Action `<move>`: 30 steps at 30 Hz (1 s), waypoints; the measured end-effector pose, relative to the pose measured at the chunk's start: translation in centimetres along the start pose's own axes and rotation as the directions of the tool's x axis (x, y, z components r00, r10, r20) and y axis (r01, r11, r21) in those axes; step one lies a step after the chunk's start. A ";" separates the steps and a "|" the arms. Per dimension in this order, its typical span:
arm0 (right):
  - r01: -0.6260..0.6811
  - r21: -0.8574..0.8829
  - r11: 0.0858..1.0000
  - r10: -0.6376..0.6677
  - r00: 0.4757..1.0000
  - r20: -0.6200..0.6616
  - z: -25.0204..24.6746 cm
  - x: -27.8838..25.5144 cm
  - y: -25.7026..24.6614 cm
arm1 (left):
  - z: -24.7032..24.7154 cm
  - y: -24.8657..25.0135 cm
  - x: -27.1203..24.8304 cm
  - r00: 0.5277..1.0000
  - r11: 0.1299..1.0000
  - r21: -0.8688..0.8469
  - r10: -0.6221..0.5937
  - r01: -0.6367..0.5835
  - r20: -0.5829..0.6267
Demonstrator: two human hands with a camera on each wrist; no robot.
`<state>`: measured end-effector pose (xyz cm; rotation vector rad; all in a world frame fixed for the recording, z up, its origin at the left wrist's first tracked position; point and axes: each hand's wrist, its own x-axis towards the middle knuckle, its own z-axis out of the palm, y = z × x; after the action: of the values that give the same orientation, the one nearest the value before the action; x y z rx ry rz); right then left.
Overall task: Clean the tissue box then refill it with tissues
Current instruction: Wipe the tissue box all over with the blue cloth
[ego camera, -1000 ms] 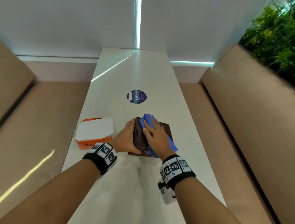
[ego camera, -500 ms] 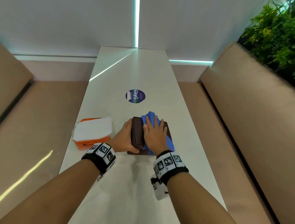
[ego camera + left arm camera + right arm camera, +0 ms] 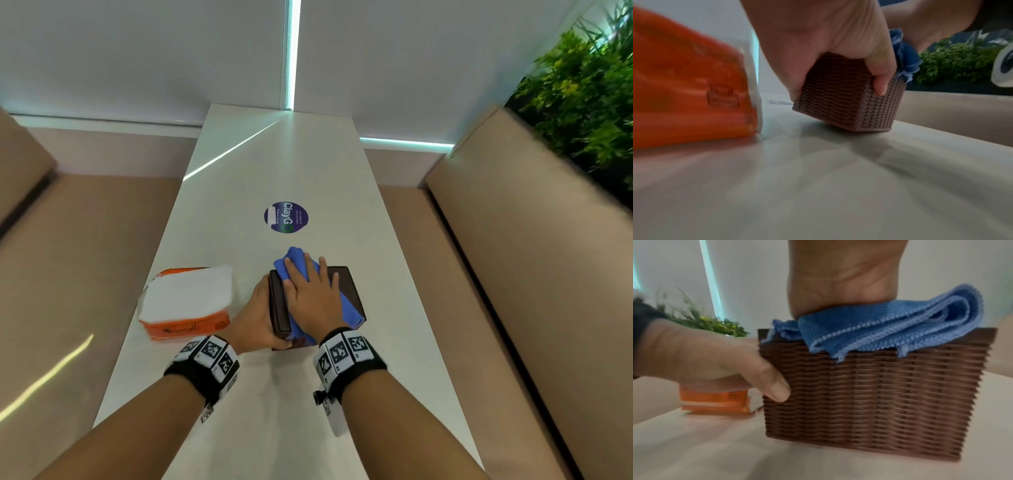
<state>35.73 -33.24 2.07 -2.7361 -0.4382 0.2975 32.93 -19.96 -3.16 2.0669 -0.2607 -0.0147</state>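
A brown woven tissue box (image 3: 346, 284) (image 3: 846, 100) (image 3: 875, 394) stands on the white table (image 3: 274, 411), tipped up on its left side in the left wrist view. My left hand (image 3: 255, 317) (image 3: 828, 48) (image 3: 715, 363) grips its left side, thumb on the near wall. My right hand (image 3: 313, 294) (image 3: 844, 274) lies flat on a folded blue cloth (image 3: 294, 262) (image 3: 890, 324) (image 3: 904, 56) and presses it onto the box's top. An orange pack of white tissues (image 3: 186, 303) (image 3: 688, 84) (image 3: 715, 400) lies to the left of the box.
A round dark sticker (image 3: 286, 217) sits on the table beyond the box. Beige bench seats (image 3: 78, 267) flank the table on both sides. Green plants (image 3: 582, 102) stand behind the right bench back. White blinds close the far end.
My right hand has slid the blue cloth forward and slightly left across the box's top. The left hand keeps its grip on the box.
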 end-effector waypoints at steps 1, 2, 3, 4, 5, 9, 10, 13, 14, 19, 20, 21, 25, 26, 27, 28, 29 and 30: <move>-0.018 -0.022 1.000 0.018 1.000 -0.009 0.0 0.2 0.4 | 0.1 -0.3 -0.1 1.000 1.000 -0.004 -0.015 0.015 -0.007; -0.039 -0.047 0.998 0.037 0.999 -0.027 0.0 0.4 0.8 | 0.2 -0.7 -0.1 1.000 1.000 -0.012 -0.029 0.029 -0.009; -0.062 -0.071 0.996 0.059 0.997 -0.045 0.0 0.6 1.3 | 0.2 -1.2 -0.2 0.999 0.999 -0.029 -0.040 0.040 -0.006; -0.086 -0.091 0.992 0.080 0.995 -0.062 -0.1 0.9 1.9 | 0.1 -1.5 -0.2 0.999 0.997 -0.051 -0.051 0.051 0.000; -0.109 -0.104 0.989 0.102 0.992 -0.071 -0.2 1.1 2.4 | 0.0 -1.7 -0.2 0.998 0.996 -0.065 -0.060 0.060 0.004; -0.232 -0.086 0.969 0.224 0.971 -0.087 -0.6 1.2 4.3 | -0.4 -1.8 0.3 0.998 0.995 -0.077 -0.054 0.057 0.040; -0.275 -0.064 0.959 0.268 0.958 -0.102 -0.5 1.0 4.3 | -0.5 -1.7 0.3 0.997 0.994 -0.090 -0.054 0.058 0.050; -0.357 -0.028 0.934 0.350 0.926 -0.144 0.5 -0.1 2.8 | -0.6 -1.6 0.4 0.997 0.991 -0.123 -0.054 0.059 0.049; -0.352 -0.031 0.935 0.345 0.929 -0.137 1.1 -0.6 1.9 | -0.6 -1.5 0.4 0.997 0.991 -0.117 -0.063 0.069 0.048; -0.133 -0.059 0.989 0.133 0.991 -0.006 3.6 -1.8 -2.7 | -0.7 -0.7 0.3 0.980 0.981 -0.020 -0.194 0.194 0.033; -0.076 -0.050 0.996 0.077 0.997 0.010 3.7 -1.6 -3.3 | -0.6 -1.2 0.1 0.973 0.973 0.010 -0.232 0.232 0.015; -0.022 -0.051 0.998 0.024 0.999 0.027 3.6 -1.3 -3.6 | -0.8 -1.6 -0.1 0.966 0.966 0.020 -0.258 0.258 0.012; 0.039 -0.089 0.995 -0.038 0.999 0.019 2.1 0.6 -1.9 | -1.4 -0.1 0.5 0.982 0.986 -0.014 -0.163 0.165 0.099; 0.008 -0.102 0.995 -0.009 1.000 -0.012 1.7 1.0 -1.2 | -1.4 -0.5 0.8 0.988 0.992 -0.049 -0.110 0.116 0.112; -0.040 -0.114 0.993 0.035 0.998 -0.044 1.3 1.3 -0.5 | -1.4 -0.9 0.8 0.990 0.993 -0.076 -0.085 0.094 0.111; -0.092 -0.121 0.988 0.084 0.994 -0.076 1.1 1.5 0.2 | -1.5 -1.2 0.8 0.990 0.990 -0.090 -0.097 0.106 0.101; -0.146 -0.121 0.982 0.135 0.986 -0.097 0.8 1.7 0.9 | -1.5 -1.5 0.7 0.989 0.989 -0.091 -0.111 0.119 0.096; -0.199 -0.113 0.974 0.187 0.977 -0.105 0.5 1.8 1.7 | -1.5 -1.8 0.6 0.988 0.988 -0.088 -0.116 0.125 0.098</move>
<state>37.74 -33.96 0.74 -2.9040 -0.1695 0.1958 34.05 -17.96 -3.96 1.9877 -0.1872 -0.1937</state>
